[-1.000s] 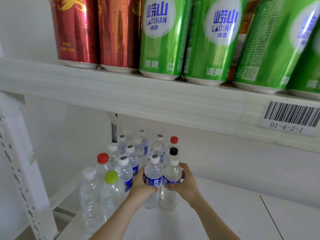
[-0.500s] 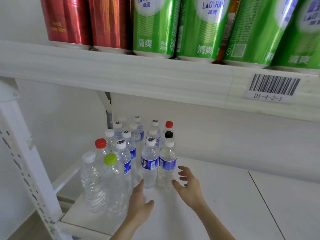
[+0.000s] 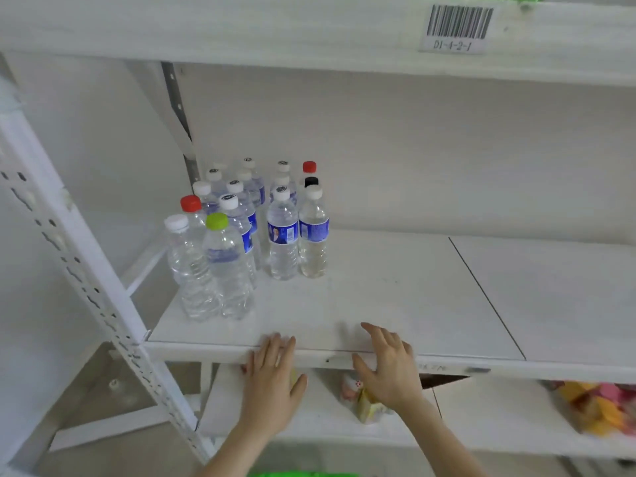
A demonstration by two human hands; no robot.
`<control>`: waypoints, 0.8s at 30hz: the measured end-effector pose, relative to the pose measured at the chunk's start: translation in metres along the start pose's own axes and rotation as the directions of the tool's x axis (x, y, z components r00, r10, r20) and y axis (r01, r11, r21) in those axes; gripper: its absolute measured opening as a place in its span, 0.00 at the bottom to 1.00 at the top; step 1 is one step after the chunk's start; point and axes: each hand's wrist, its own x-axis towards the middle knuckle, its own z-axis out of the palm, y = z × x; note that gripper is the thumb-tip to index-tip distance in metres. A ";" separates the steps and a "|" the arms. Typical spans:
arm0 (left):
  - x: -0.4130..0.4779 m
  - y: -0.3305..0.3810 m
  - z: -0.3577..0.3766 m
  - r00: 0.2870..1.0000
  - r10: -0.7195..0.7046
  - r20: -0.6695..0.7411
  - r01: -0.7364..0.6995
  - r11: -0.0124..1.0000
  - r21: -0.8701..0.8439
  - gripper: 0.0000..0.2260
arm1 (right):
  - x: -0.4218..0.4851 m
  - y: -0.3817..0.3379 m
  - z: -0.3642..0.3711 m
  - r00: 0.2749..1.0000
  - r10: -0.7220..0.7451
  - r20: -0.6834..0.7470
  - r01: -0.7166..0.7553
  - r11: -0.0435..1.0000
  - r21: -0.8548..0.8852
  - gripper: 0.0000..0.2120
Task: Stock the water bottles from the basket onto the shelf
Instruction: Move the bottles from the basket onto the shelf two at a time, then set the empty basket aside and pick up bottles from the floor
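Note:
Several clear water bottles stand grouped at the left of the white shelf [image 3: 395, 304]. The two front ones with blue labels [image 3: 283, 235] [image 3: 314, 235] stand side by side and untouched. A green-capped bottle [image 3: 223, 266] and a white-capped one [image 3: 187, 270] stand nearest the shelf's front left. My left hand [image 3: 273, 380] and my right hand [image 3: 389, 366] hover at the shelf's front edge, fingers spread and holding nothing. A green strip at the bottom edge [image 3: 303, 474] may be the basket; I cannot tell.
A white perforated upright [image 3: 86, 280] slants down the left. The upper shelf board [image 3: 275, 29] carries a barcode label [image 3: 457, 27]. Below, the lower shelf [image 3: 481, 425] holds colourful packets [image 3: 599, 407] and a small packet [image 3: 364, 401].
Both hands let go of the two blue-labelled bottles and drew back to the shelf's front edge. The view tilted downward, so the cans above left the frame.

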 end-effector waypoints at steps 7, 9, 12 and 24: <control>-0.089 0.027 0.010 0.995 -0.029 0.090 0.019 0.994 0.104 0.29 | -0.104 0.019 0.012 0.994 -0.037 -0.107 0.021 0.989 -0.146 0.24; -0.117 0.036 0.018 0.994 -0.031 0.104 0.019 0.993 0.118 0.29 | -0.135 0.027 0.015 0.998 -0.019 -0.054 0.010 0.985 -0.170 0.27; -0.161 0.055 0.034 0.984 -0.067 0.163 0.045 0.990 0.137 0.29 | -0.185 0.045 0.016 1.000 -0.006 0.027 0.012 0.975 -0.221 0.28; -0.317 0.159 0.107 0.949 0.034 0.313 -0.064 0.994 0.085 0.36 | -0.382 0.140 0.013 0.969 0.228 0.099 -0.182 0.922 -0.341 0.27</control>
